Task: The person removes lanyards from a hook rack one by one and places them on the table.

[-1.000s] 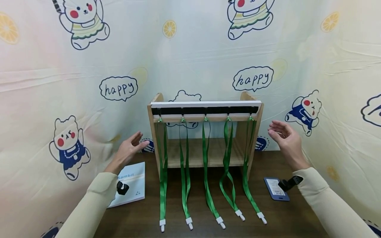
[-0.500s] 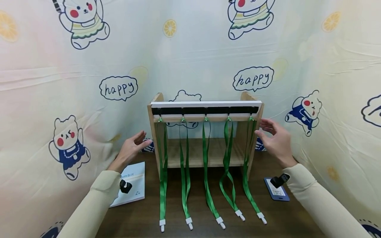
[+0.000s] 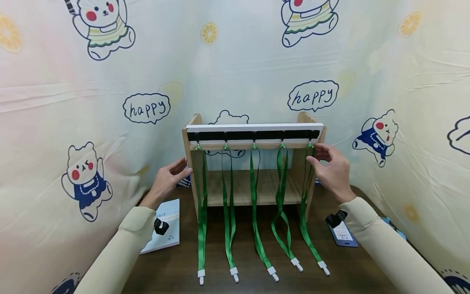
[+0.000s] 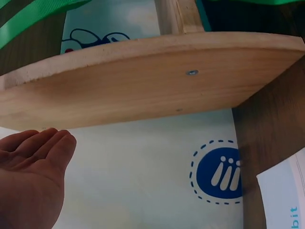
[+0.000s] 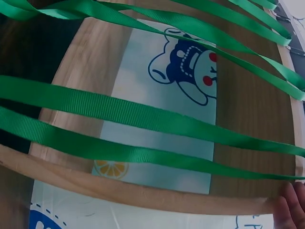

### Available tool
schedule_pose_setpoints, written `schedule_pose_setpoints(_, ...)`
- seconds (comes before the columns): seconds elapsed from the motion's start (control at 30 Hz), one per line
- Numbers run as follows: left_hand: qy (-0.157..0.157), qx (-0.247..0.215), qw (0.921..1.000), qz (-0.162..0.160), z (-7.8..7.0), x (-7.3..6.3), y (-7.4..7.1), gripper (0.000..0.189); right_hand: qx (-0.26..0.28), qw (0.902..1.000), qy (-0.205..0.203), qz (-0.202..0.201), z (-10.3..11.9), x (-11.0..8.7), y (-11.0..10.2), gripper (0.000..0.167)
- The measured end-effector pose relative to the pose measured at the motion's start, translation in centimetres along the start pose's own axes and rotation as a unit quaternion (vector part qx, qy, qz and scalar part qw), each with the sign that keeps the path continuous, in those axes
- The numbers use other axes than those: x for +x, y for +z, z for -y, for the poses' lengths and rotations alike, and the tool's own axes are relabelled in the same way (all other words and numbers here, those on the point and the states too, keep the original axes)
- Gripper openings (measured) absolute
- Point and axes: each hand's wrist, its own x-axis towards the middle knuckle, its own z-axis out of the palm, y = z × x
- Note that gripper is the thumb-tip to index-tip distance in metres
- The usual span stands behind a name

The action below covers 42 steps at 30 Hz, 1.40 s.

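Observation:
A small wooden rack stands on the table, with several green lanyards hanging from hooks along its black-and-white front bar. My left hand is at the rack's left side panel, thumb near its front edge; in the left wrist view the fingers lie straight just beside the panel. On the other side my right hand is at the right side panel, its thumb in front of the edge, close to the rightmost lanyard. Only its fingertips show in the right wrist view. Firm contact cannot be confirmed.
A pale blue booklet lies on the dark table at left, partly under my left forearm. A blue card holder lies at right beside my right wrist. A blue item peeks out behind the right sleeve. A patterned curtain surrounds everything.
Both hands have moved inward to the rack's sides, the right one farther. The blue item behind the right sleeve has come into view. Rack and lanyards have stayed put.

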Motion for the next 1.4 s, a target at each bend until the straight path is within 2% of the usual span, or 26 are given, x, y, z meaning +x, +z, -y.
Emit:
schedule_pose_setpoints(0.13, 0.002, -0.001, 0.9997, -0.025, -0.4, 0.2, 0.4, 0.087, -0.006, 1.0000, 0.002, -0.004, 0.2, 0.1, 0.4, 0.042)
schedule_pose_setpoints(0.33, -0.012, 0.001, 0.9983, -0.057, -1.0, 0.3, 1.2, 0.087, -0.020, 0.9995, -0.008, -0.023, 0.2, 0.3, 1.0, 0.039)
schedule_pose_setpoints(0.47, -0.026, -0.001, 0.9971, -0.072, -1.4, 0.5, 1.8, 0.076, -0.025, 0.9989, -0.012, -0.037, 0.2, 0.5, 1.4, 0.037)
schedule_pose_setpoints(0.63, -0.035, -0.002, 0.9951, -0.093, -1.8, 0.6, 2.2, 0.064, -0.026, 0.9984, 0.009, -0.050, 0.5, 0.9, 1.9, 0.034)
schedule_pose_setpoints(0.77, -0.038, 0.001, 0.9943, -0.100, -1.9, 0.5, 2.4, 0.060, -0.055, 0.9961, 0.011, -0.068, 0.6, 1.2, 2.2, 0.033)
schedule_pose_setpoints(0.93, -0.037, -0.001, 0.9943, -0.100, -1.9, 0.5, 2.5, 0.057, -0.093, 0.9904, -0.037, -0.096, 0.2, 1.5, 2.5, 0.027)
schedule_pose_setpoints(1.1, -0.035, -0.003, 0.9945, -0.099, -1.8, 0.5, 2.5, 0.058, -0.099, 0.9849, -0.091, -0.110, -0.2, 1.6, 2.6, 0.022)
schedule_pose_setpoints(1.4, -0.041, -0.001, 0.9935, -0.106, -1.9, 0.4, 2.5, 0.057, -0.092, 0.9883, -0.092, -0.080, 0.2, 1.6, 1.8, 0.020)
